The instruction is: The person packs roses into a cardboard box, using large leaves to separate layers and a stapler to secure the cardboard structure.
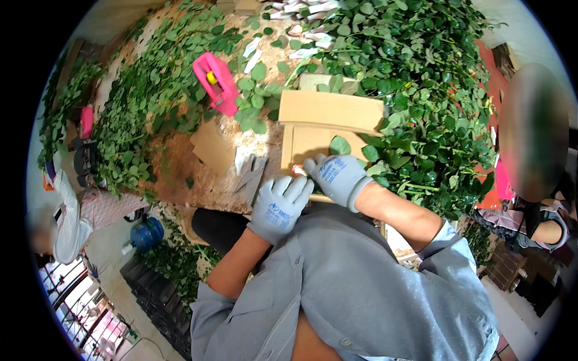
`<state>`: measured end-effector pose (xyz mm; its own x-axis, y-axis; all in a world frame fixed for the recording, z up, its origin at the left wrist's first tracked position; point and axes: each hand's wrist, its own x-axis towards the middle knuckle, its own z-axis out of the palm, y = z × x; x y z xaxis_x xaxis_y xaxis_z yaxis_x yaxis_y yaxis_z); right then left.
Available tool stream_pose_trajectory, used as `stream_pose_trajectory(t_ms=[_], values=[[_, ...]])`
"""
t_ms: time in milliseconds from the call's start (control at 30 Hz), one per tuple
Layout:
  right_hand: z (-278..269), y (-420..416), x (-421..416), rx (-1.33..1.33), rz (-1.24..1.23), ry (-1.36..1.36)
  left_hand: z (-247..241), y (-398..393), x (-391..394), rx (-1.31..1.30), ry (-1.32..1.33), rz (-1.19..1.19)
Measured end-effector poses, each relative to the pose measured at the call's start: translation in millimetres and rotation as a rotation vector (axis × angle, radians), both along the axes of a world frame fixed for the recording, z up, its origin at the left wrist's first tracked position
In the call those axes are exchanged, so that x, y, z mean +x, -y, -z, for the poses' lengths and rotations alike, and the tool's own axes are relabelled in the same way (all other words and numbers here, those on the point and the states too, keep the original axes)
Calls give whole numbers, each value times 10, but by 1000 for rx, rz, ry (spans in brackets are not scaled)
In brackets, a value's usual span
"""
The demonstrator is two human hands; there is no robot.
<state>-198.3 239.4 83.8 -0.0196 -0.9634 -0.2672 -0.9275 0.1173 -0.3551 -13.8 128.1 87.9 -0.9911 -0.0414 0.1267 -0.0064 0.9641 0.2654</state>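
Observation:
My left hand [281,208], in a grey work glove with blue print, rests at the table's near edge with its fingers slightly spread. My right hand [337,177], gloved alike, lies palm down over a cardboard sheet [291,146]. Between the hands shows a small pinkish flower bud [298,170], close to my right fingertips; the palms are hidden, so a grip on it cannot be made out. A green leaf [340,145] lies just beyond the right hand. Behind it is a raised cardboard flap [332,110]. Left of my left hand lies a flat grey tool [255,178].
A pink tape dispenser [216,85] stands among loose leaves. Leafy stems pile up on the right [415,90] and left [167,81]. White-wrapped flower heads [311,36] lie at the back. One person [533,135] is at right, another [72,221] at left. A blue water bottle [147,233] stands below.

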Motion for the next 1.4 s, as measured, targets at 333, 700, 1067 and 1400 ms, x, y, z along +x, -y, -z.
stream_pose_trajectory(t_ms=[333,700,1067,1400], values=[[-229,261,-675,-304,78,243,110,86,-91,62,42,33],[790,1006,-3517,71,943,-288,48,45,-156,217,41,-80],[-6,611,-2612,-152,271,-790,55,29,-115,61,30,-9],[-1050,-409,-671,-180,-60,-655,374,-222,-51,1102,-161,-431]])
